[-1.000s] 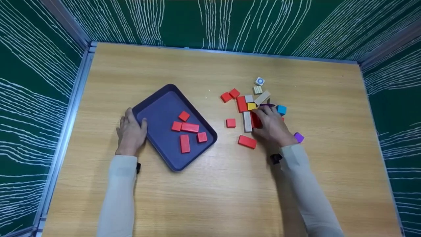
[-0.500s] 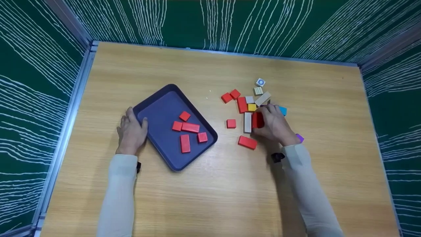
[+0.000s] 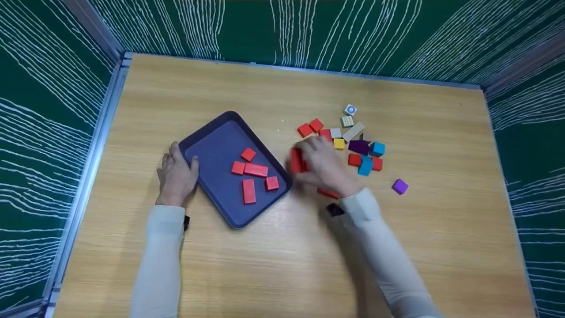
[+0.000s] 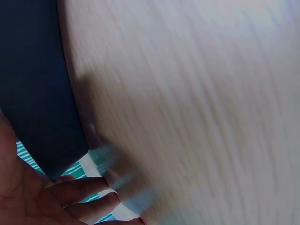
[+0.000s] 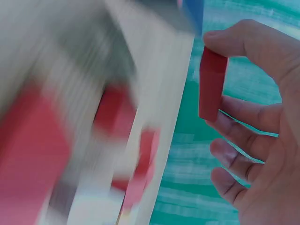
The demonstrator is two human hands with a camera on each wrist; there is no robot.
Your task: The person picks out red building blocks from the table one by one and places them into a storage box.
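My right hand (image 3: pixel 324 165) pinches a red block (image 5: pixel 213 84) between thumb and fingertips, close to the right corner of the dark blue tray (image 3: pixel 212 194). In the right wrist view the block stands lengthwise between thumb and fingers. Several red blocks (image 3: pixel 256 170) lie inside the tray. My left hand (image 3: pixel 177 179) rests at the tray's left corner, the thumb over the rim and the fingers straight along the outside. The left wrist view shows the tray's dark side wall (image 4: pixel 37 79) beside those extended fingers.
Right of the tray lies a loose cluster: red blocks (image 3: pixel 305 130), a yellow cube (image 3: pixel 339 144), a dark purple block (image 3: pixel 359 147), blue blocks (image 3: pixel 377 149) and pale blocks (image 3: pixel 353 132). A purple cube (image 3: pixel 400 186) sits apart. Green walls (image 3: pixel 247 31) border the table.
My right hand has lifted the red block out of the cluster and moved left with it to the tray's edge, uncovering blue, red and purple blocks. The left hand has stayed put.
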